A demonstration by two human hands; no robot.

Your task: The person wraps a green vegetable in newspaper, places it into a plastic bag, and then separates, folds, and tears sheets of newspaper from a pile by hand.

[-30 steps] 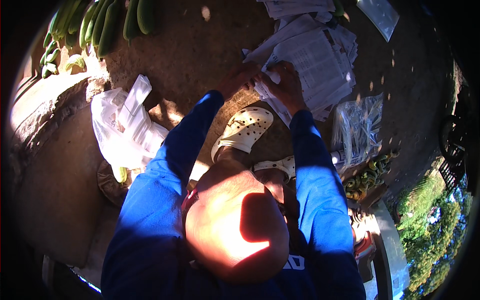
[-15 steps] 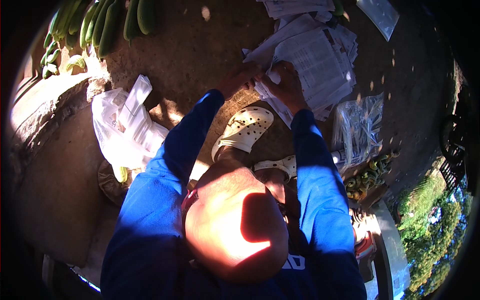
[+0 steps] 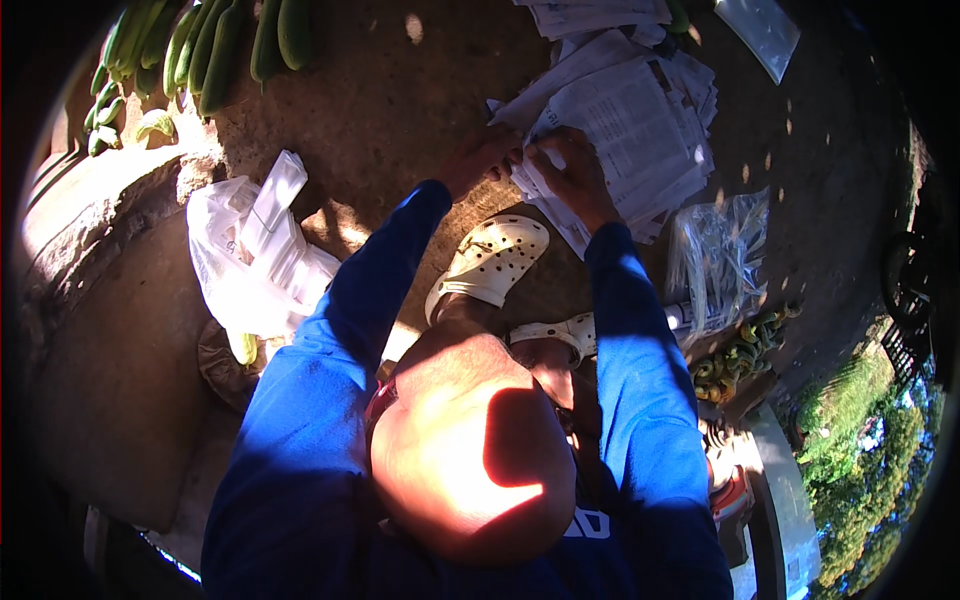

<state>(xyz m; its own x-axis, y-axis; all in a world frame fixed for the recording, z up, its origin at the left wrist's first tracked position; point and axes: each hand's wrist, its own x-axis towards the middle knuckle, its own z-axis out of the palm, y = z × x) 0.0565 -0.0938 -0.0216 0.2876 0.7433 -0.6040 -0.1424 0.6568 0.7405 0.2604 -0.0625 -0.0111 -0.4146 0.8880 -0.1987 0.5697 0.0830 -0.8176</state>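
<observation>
A spread stack of printed paper sheets (image 3: 640, 130) lies on the ground ahead of me, right of the middle. Over its near left corner is my right hand (image 3: 575, 178), its fingers bent and closed on the edge of a sheet. Just left of that, my left hand (image 3: 480, 160) meets the same corner with curled fingers. Shadow hides what its fingertips hold, if anything. Both hands are close together, a small gap between them.
Long green cucumber-like vegetables (image 3: 215, 60) lie at the far left. White plastic bags (image 3: 255, 250) rest left of my left arm. Clear plastic packaging (image 3: 720, 260) is beyond my right forearm, near a pile of curled green-yellow vegetables (image 3: 740, 355). A pale clog (image 3: 495, 255) is below my hands.
My right hand has shifted slightly at the sheet corner, and the white fold of paper by its fingers looks less raised. The left hand stays nearly in place.
</observation>
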